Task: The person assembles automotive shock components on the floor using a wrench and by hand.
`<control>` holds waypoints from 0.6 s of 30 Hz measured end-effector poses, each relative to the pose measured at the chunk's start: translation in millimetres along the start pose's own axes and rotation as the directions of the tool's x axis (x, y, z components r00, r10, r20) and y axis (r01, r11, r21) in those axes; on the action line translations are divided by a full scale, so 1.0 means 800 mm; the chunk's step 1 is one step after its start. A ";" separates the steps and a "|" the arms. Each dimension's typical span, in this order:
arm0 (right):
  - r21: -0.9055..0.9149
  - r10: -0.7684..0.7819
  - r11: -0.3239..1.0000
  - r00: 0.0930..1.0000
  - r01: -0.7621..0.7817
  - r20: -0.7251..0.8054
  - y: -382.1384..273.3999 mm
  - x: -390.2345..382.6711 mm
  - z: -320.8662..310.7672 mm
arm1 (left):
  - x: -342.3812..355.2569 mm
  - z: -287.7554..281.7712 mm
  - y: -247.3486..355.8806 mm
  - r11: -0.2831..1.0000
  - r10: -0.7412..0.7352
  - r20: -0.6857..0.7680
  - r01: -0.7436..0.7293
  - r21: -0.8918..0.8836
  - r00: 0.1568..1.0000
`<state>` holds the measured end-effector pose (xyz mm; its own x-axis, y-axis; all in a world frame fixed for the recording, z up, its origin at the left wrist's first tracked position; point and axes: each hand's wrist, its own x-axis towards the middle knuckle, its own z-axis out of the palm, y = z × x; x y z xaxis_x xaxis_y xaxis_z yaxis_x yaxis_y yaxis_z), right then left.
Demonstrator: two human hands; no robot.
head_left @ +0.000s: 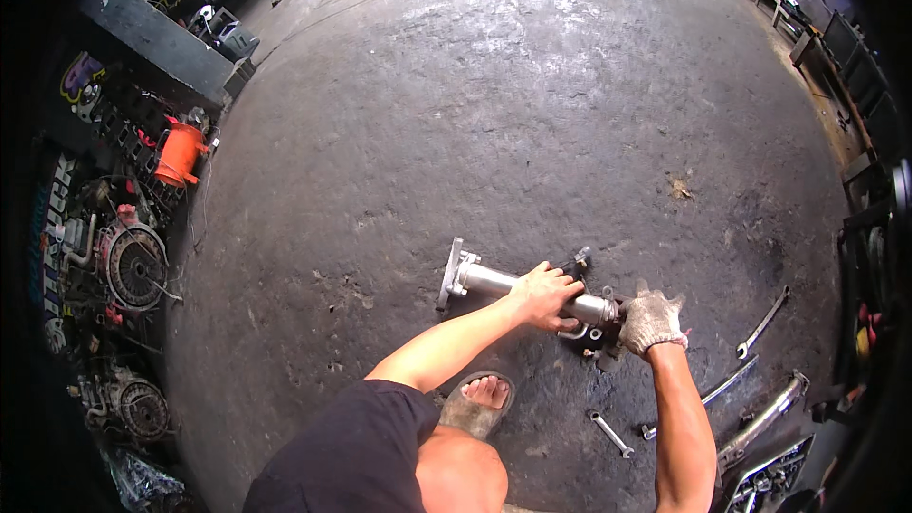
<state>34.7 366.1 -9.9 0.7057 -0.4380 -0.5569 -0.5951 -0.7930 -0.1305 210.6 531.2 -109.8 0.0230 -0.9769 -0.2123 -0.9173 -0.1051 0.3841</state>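
A silvery metal cylinder point(491, 280) with a flat flange plate point(450, 275) at its left end lies slantwise on the floor in front of me. My left hand point(545, 298), bare, is wrapped over its middle from above. At the right end, my right hand point(652, 317) wears a pale, stained work glove. Its fingers are bent around a dark part there, which the glove mostly covers. A small dark fitting point(582, 256) sticks out behind the cylinder, and several small fittings show in front, between my hands.
Right of my foot point(480, 397) lie a short spanner point(611, 434), a longer spanner point(764, 323), a metal bar point(730, 380) and a thick metal pipe point(774, 410). A tray of tools point(774, 480) sits lower right. Engine parts point(136, 266) and an orange drum-like object point(180, 155) line the left.
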 end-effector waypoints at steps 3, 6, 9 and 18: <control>-0.060 0.018 0.998 0.999 -0.015 0.051 0.009 0.016 0.014 | 0.004 -0.010 0.006 1.000 -0.004 0.036 0.004 -0.018 0.999; -0.009 -0.005 1.000 0.994 0.006 0.106 0.006 0.007 -0.002 | 0.000 0.002 0.003 1.000 0.004 -0.011 -0.004 -0.015 1.000; 0.049 0.041 0.998 0.998 -0.043 0.042 0.000 0.006 -0.001 | 0.000 -0.001 0.003 1.000 0.002 -0.002 -0.002 -0.012 1.000; -0.118 0.059 0.992 0.998 -0.054 0.036 0.002 0.022 0.024 | 0.003 -0.004 0.005 1.000 -0.005 0.016 0.006 -0.017 1.000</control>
<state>39.1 365.2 -35.6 0.6553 -0.4683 -0.5927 -0.5829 -0.8126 -0.0024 207.9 527.5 -106.0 0.0218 -0.9733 -0.2284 -0.9104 -0.1138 0.3978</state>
